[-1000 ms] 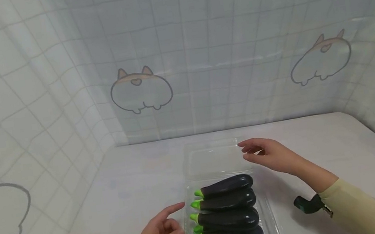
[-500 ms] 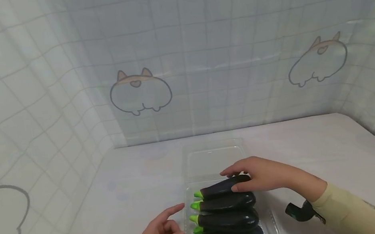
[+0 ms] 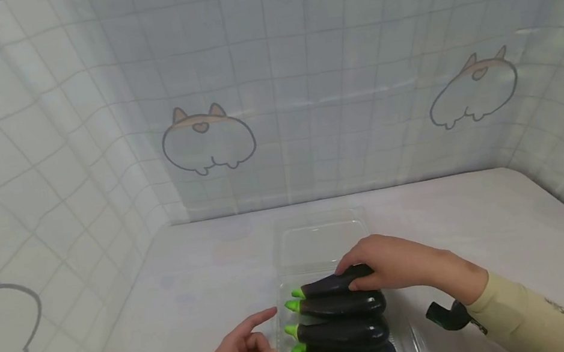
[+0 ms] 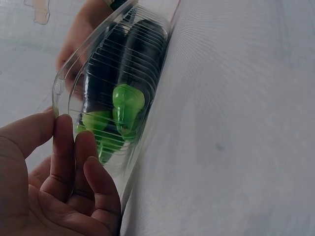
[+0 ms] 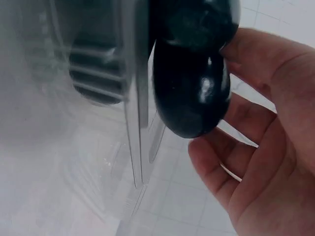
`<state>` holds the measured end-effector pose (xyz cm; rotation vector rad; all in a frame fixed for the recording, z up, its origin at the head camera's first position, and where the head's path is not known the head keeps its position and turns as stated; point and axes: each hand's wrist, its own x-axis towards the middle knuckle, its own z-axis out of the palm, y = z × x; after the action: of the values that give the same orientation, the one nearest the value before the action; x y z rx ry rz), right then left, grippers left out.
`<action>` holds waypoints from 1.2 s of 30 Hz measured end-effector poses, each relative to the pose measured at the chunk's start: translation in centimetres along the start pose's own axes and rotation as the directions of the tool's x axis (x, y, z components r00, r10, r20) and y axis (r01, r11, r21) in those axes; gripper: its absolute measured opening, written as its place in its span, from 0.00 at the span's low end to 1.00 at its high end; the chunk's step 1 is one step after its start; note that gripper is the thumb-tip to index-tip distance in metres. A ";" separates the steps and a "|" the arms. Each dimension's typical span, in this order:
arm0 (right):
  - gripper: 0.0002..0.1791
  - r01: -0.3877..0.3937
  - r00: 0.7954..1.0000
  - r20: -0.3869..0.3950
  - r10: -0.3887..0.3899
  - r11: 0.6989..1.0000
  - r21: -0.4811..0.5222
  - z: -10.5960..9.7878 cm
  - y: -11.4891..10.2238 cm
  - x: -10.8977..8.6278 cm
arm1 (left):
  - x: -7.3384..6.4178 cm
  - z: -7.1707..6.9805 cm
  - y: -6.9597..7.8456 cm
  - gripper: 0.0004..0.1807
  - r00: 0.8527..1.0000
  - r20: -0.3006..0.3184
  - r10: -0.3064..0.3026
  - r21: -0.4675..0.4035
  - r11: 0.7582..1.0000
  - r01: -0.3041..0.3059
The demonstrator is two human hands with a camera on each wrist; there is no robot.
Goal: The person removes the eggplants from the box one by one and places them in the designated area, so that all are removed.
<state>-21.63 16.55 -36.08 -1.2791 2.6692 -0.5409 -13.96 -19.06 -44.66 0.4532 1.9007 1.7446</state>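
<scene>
A clear plastic clamshell box (image 3: 415,341) holds several dark eggplants with bright green stem ends, lying side by side. Across the farthest eggplant (image 3: 323,286) my right hand (image 3: 390,263) reaches from the right, its thumb on the near side and fingers on the far side. The right wrist view shows fingers curved round the eggplant's rounded end (image 5: 192,98). At the box's left edge is my left hand (image 3: 244,349), index finger stretched out. Thumb and a finger of this hand pinch the box rim (image 4: 59,91) in the left wrist view.
The box's clear lid (image 3: 319,242) lies folded back on the white table (image 3: 208,266). Grid-patterned cloth walls (image 3: 300,76) with cartoon drawings surround the table on the back and sides. A dark strap-on device (image 3: 448,316) hangs from the right sleeve.
My right hand has come down and leftward from beside the lid onto the farthest eggplant and taken hold of it. The left hand has stayed at the box's edge.
</scene>
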 end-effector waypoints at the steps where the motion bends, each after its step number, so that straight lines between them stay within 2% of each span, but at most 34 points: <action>1: 0.16 0.005 1.000 -0.006 -0.005 1.000 -0.005 0.0 0.0 0.0 | 0.0 0.0 0.0 0.33 1.000 -0.001 -0.004 0.002 1.000 0.004; 12: 0.18 0.012 0.996 -0.087 -0.010 1.000 0.027 -0.3 0.3 -0.6 | 0.1 0.1 0.1 0.33 1.000 -0.006 -0.003 0.002 1.000 0.003; 18: 0.20 -0.011 0.981 -0.189 0.030 0.995 0.099 -0.5 0.7 -1.3 | 0.1 0.2 0.1 0.33 0.999 -0.025 -0.031 0.009 0.999 0.031; 21: 0.20 -0.026 0.963 -0.261 0.063 0.989 0.144 -0.4 1.2 -1.8 | 0.1 0.1 0.1 0.33 0.999 -0.021 -0.032 0.011 0.999 0.032; 27: 0.21 -0.064 0.910 -0.382 0.159 0.966 0.249 0.1 2.8 -3.0 | 0.1 -0.1 0.1 0.33 1.000 -0.015 -0.012 0.019 1.000 0.012; 30: 0.21 -0.114 0.883 -0.405 0.237 0.946 0.303 0.2 3.6 -3.8 | 0.0 -0.2 0.2 0.33 1.000 -0.017 -0.012 0.018 1.000 0.013; 36: 0.23 -0.218 0.836 -0.400 0.376 0.896 0.386 0.4 4.8 -5.2 | -0.1 -0.3 0.1 0.34 0.998 -0.037 -0.050 0.025 0.998 0.051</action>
<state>-21.68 23.24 -38.38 -0.6731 2.8862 -1.3185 -14.09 -19.33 -44.50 0.3823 1.9452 1.7082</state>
